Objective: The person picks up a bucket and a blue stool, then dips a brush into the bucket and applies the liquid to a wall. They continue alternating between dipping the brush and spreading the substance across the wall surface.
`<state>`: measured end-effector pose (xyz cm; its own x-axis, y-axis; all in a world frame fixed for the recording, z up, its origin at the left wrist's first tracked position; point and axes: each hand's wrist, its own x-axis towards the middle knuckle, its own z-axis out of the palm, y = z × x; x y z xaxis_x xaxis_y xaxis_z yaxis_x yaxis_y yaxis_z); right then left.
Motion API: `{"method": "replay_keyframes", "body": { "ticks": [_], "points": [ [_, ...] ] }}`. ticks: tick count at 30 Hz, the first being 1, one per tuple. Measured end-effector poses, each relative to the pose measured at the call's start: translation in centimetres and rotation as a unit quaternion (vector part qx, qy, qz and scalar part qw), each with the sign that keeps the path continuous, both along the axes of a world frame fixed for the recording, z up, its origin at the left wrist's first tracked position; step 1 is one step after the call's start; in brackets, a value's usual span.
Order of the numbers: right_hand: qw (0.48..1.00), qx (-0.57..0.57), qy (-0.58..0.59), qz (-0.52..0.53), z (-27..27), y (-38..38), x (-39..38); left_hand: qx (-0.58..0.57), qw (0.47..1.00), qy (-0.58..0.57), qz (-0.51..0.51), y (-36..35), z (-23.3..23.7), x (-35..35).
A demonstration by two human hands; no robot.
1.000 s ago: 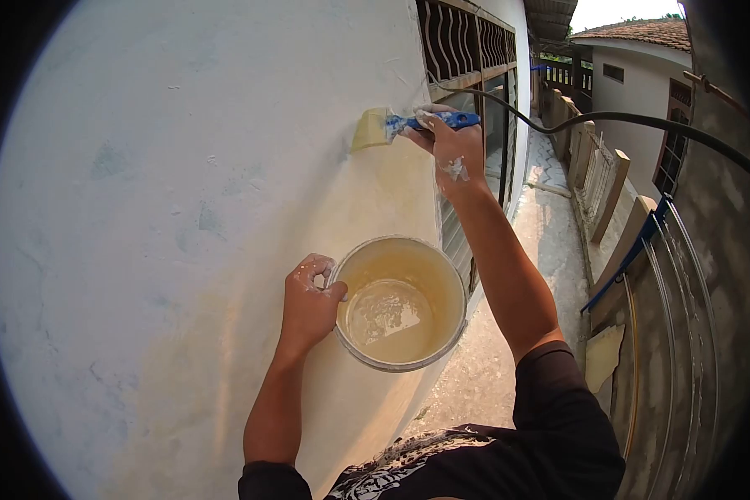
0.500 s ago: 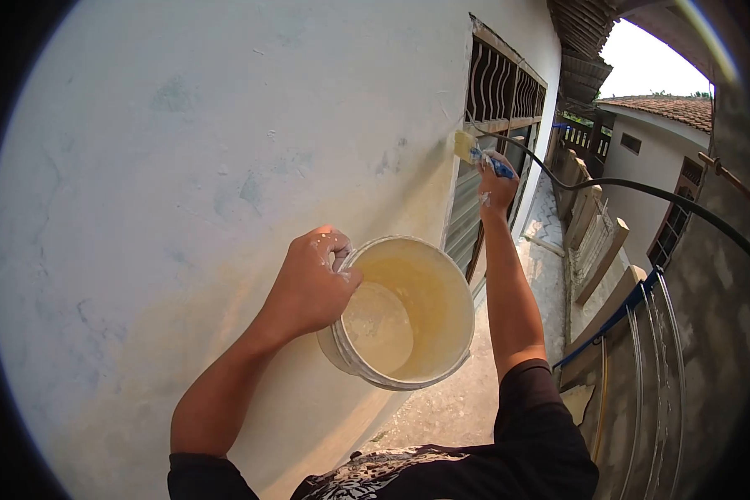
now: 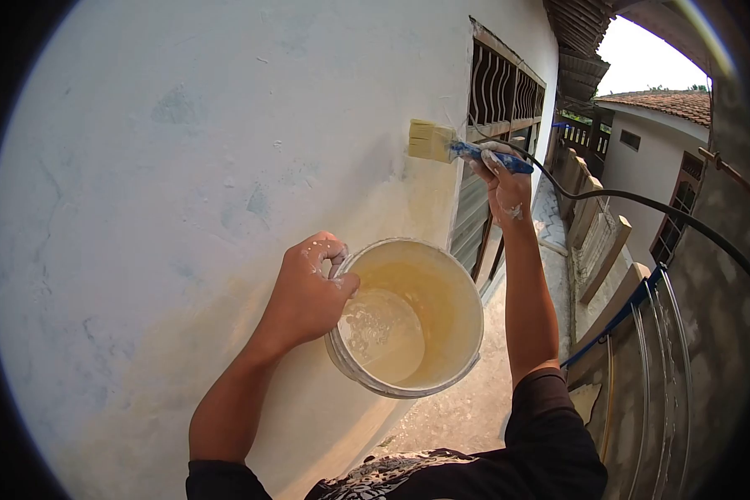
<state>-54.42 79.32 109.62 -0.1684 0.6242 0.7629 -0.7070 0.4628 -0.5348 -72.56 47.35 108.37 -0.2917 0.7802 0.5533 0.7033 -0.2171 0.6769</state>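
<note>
The brush [image 3: 432, 141] is held over the wall [image 3: 183, 192], above the bucket [image 3: 446, 333] in view; whether its bristles touch the wall cannot be told. Its blue handle is gripped by the right hand [image 3: 507, 183]. The bucket, with pale liquid inside, is clamped at its rim by the left hand [image 3: 315, 283], well apart from the right. Beyond the bucket, a barred window [image 3: 504, 87] is crossed by a dark hose [image 3: 642, 198].
</note>
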Motion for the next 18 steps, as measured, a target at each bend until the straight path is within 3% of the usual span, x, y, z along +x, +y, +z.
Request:
{"method": "replay_keyframes", "body": {
  "ticks": [1, 7, 12, 16, 18],
  "points": [
    [0.997, 0.002, 0.026, 0.077, 0.1, 0.9, 0.0, 0.004, 1.0, -0.009, -0.004, 0.2, 0.0, 0.0],
    [0.994, -0.1, 0.034, -0.025, -1.9, 9.2, -2.5, -0.013, 1.0, -0.009, 0.005, 0.6, 0.7, -0.4],
    [0.971, -0.076, 0.015, -0.226, -3.4, 13.7, -2.8, -0.047, 0.999, -0.013, 0.012, 0.4, 1.1, -0.4],
    [0.99, -0.042, 0.032, -0.128, -2.9, 8.4, -4.9, -0.056, 0.998, -0.005, 0.017, 0.7, 1.4, -0.6],
    [0.962, 0.082, -0.072, -0.251, -2.8, 5.0, -5.0, -0.066, 0.998, 0.014, 0.02, 0.8, 1.2, -0.9]
  ]
}}
